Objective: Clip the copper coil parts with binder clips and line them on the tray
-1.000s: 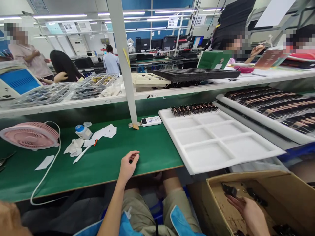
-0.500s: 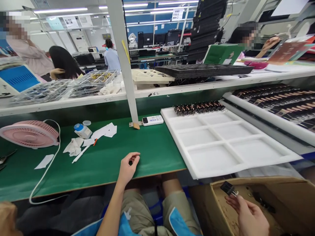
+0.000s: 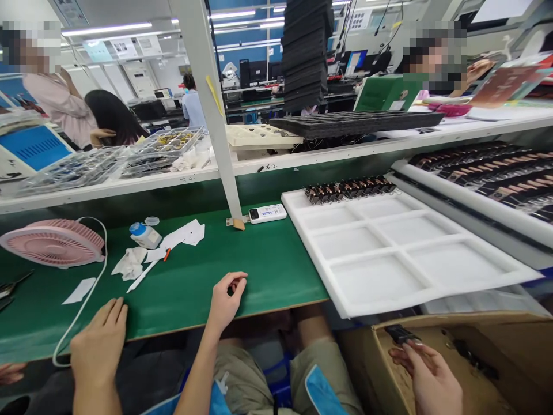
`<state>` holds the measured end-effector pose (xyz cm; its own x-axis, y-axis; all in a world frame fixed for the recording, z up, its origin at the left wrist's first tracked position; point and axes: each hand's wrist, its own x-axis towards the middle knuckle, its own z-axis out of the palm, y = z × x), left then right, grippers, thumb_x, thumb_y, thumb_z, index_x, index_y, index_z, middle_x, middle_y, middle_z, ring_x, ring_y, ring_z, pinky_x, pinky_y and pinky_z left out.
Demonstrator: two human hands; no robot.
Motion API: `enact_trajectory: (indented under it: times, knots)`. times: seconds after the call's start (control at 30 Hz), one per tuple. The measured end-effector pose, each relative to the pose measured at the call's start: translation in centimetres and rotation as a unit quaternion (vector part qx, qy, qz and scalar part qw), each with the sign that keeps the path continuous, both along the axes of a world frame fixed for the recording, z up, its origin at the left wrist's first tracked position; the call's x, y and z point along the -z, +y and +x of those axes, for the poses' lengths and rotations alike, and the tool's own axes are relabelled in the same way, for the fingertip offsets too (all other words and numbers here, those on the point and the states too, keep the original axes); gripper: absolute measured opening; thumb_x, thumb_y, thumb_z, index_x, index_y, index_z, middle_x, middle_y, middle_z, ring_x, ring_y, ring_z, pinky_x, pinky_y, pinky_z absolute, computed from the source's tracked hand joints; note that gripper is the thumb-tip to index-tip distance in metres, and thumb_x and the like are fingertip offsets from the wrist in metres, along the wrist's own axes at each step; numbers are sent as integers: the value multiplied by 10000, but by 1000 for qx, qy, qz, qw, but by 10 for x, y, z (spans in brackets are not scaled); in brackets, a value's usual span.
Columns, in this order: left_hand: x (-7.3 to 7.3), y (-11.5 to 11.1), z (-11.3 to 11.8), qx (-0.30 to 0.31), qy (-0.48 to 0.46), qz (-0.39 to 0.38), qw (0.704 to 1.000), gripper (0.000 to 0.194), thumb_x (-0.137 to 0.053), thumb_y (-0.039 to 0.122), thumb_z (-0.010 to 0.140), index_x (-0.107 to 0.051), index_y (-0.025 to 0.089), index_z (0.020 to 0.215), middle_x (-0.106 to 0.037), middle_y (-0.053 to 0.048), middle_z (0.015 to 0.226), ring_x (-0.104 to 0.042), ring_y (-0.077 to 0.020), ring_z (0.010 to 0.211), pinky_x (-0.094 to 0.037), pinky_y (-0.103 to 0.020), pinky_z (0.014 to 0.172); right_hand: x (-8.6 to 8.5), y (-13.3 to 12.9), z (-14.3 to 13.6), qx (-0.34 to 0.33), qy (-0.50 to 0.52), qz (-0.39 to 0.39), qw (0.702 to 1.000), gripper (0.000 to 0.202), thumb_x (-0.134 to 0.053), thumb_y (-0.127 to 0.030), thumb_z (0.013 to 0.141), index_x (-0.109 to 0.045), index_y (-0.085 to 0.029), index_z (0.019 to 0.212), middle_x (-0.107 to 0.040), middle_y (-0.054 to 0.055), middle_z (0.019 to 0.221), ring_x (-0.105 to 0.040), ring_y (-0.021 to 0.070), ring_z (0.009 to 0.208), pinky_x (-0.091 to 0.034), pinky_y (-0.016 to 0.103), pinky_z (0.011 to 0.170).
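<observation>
My right hand (image 3: 432,372) pinches a black binder clip (image 3: 401,334) with a silver wire part, over the near left side of an open cardboard box (image 3: 510,346). More black clips (image 3: 475,358) lie inside that box. Above the front edge of the green table (image 3: 276,271), my left hand (image 3: 227,297) is loosely closed, thumb and fingertips together, with nothing visible between them. A white foam tray (image 3: 395,248) with square compartments sits right of it. Along the tray's far edge stands a row of black clips with copper-coloured parts (image 3: 345,189).
Another person's hand (image 3: 101,340) rests on the table's left front edge, near a white cable (image 3: 82,311). A pink fan (image 3: 52,242), a blue-capped bottle (image 3: 146,235), papers (image 3: 184,231) and a white handheld device (image 3: 268,213) lie behind. A filled tray (image 3: 496,178) stands far right.
My right hand has shifted slightly left and down with the binder clip, which now lies flatter. Another person's hand has come onto the table at the left. My left hand has barely moved.
</observation>
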<state>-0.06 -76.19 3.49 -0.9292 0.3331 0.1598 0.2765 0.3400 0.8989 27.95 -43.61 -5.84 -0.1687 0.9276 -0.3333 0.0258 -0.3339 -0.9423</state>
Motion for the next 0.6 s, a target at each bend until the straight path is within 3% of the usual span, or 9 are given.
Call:
enact_trajectory:
  times: [0.2,0.33,0.47,0.53,0.6]
  knots:
    - [0,0,2,6,6,-5,1000,249,-622,435,931,-778,247,977,-734,-59,918,-640,-195,798,-517,-315,723,16,3,0,-92,-11,-64,994,606,-754,-650,571,-678,-135,880,-714,101,724,-672,231,624,-560,314,531]
    - [0,0,2,7,7,-3,1000,242,-622,434,930,-776,253,979,-731,-55,908,-640,-192,793,-514,-312,719,5,0,-3,-128,-123,-88,980,607,-703,-722,564,-668,-150,765,-714,124,770,-696,274,714,-574,350,605]
    - [0,0,2,4,8,-5,1000,255,-626,438,921,-774,237,970,-730,-55,903,-640,-180,787,-506,-296,719,-11,-2,-5,-189,-280,-65,939,533,-614,-748,639,-567,-218,595,-631,85,598,-647,272,663,-538,366,631]
    - [0,1,3,3,11,-7,1000,263,-624,441,920,-775,230,967,-730,-58,903,-636,-177,783,-506,-292,723,-16,-2,-4,-214,-308,-68,925,508,-612,-733,634,-561,-228,592,-613,77,566,-635,277,646,-522,372,619]
    - [1,2,3,3,9,-8,1000,271,-622,445,918,-772,225,972,-733,-62,920,-636,-176,791,-510,-291,734,-17,-2,-5,-210,-285,-88,931,469,-645,-681,593,-623,-218,666,-672,95,642,-665,300,694,-531,376,618]
